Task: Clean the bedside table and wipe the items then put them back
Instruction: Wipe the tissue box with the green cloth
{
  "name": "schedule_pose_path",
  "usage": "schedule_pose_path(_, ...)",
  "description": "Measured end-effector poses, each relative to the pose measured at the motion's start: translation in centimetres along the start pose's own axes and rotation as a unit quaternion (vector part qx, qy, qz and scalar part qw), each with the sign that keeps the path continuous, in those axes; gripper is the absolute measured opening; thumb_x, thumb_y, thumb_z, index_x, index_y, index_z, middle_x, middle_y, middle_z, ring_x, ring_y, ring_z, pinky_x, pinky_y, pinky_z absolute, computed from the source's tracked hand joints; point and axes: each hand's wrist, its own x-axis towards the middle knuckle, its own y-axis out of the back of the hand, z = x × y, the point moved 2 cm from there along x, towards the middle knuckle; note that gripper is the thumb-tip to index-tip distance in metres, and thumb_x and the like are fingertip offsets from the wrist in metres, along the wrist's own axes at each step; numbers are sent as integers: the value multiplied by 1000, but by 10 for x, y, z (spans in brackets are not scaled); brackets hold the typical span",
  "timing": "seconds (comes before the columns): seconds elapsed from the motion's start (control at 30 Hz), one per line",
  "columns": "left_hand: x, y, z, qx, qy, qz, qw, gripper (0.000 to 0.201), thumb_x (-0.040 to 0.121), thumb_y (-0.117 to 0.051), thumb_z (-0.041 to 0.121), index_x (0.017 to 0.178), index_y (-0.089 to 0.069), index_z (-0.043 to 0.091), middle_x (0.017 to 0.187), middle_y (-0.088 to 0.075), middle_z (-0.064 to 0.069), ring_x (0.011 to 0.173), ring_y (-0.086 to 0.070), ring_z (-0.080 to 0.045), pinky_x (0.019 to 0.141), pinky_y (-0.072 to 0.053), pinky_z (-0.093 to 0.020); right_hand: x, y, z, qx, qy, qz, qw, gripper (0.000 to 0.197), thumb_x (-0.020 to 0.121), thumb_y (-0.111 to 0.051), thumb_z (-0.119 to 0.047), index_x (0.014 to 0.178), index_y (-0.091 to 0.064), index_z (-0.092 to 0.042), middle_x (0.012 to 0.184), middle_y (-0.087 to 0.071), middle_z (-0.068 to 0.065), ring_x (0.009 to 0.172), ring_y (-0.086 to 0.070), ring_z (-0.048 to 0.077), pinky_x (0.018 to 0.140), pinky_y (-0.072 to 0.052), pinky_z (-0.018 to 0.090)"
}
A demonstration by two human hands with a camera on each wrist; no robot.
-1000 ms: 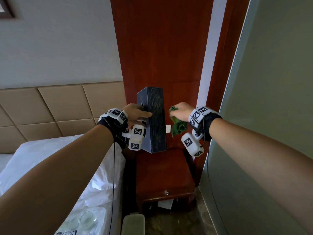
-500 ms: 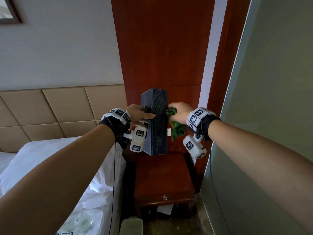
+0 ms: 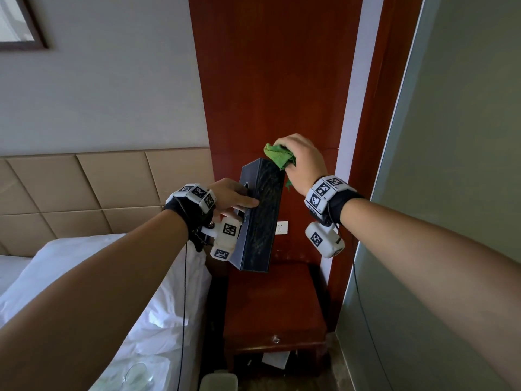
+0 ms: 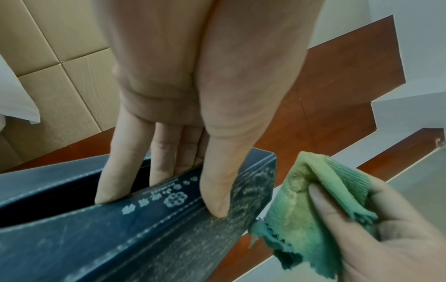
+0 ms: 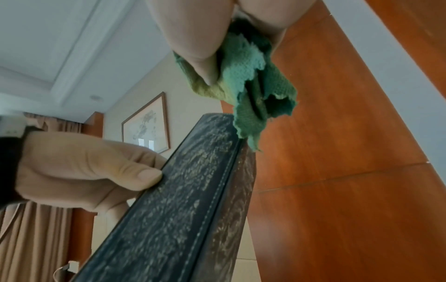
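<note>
A dark blue patterned tissue box hangs tilted in the air above the red-brown bedside table. My left hand grips it, fingers inside its slot and thumb pressed on the side face. My right hand pinches a crumpled green cloth at the box's top far corner; the cloth's hanging edge touches that corner.
A bed with white sheets lies to the left, with a glass on it near the bottom edge. A grey-green wall panel stands close on the right. A wall socket sits behind the box. A white bin stands below.
My right hand has risen with the green cloth from the box's right side to its top far corner. The box has tilted, its top leaning right.
</note>
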Motion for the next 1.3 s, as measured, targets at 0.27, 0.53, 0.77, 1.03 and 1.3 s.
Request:
schedule_pose_path(0.27, -1, -3, 13, -1, -12, 5, 1000, 35, 87, -73, 9, 118, -63, -5, 107, -69, -14, 97, -66, -21, 72, -62, -44, 1, -17, 3, -18, -32, -40, 999, 56, 76, -53, 11, 126, -65, -11, 121, -58, 1, 112, -50, 23, 94, -45, 32)
schedule_pose_path(0.53, 7, -3, 13, -27, -24, 8, 999, 36, 89, -72, 11, 120, -64, -4, 111, -70, -15, 96, -67, -22, 72, -62, -42, -27, -20, -1, 27, -10, -69, 997, 49, 72, -56, 6, 109, -74, -19, 115, -66, -7, 104, -61, 17, 89, -51, 30)
schedule_pose_path(0.77, 9, -2, 11, 0, -29, 4, 1000, 30, 88, -72, 11, 115, -65, -2, 110, -69, -14, 95, -66, -19, 72, -62, -42, -21, -5, 5, 68, -28, -73, 995, 25, 78, -69, -4, 99, -76, -16, 98, -69, -6, 88, -64, 13, 79, -55, 35)
schedule_pose_path(1.03, 7, -10, 16, -13, -44, -29, 999, 32, 89, -70, 10, 119, -63, -1, 109, -70, -13, 96, -68, -20, 73, -62, -41, 5, 9, 12, 33, -57, 7, 998, 30, 81, -64, 0, 109, -70, -12, 108, -65, 0, 97, -62, 18, 82, -53, 37)
schedule_pose_path(1.3, 13, -6, 18, -72, -66, 7, 995, 27, 89, -71, 9, 112, -65, -3, 108, -71, -17, 101, -69, -26, 77, -61, -47, -18, -11, 2, 46, -27, -41, 998, 26, 75, -64, -6, 95, -71, -20, 98, -69, -8, 90, -64, 17, 75, -54, 40)
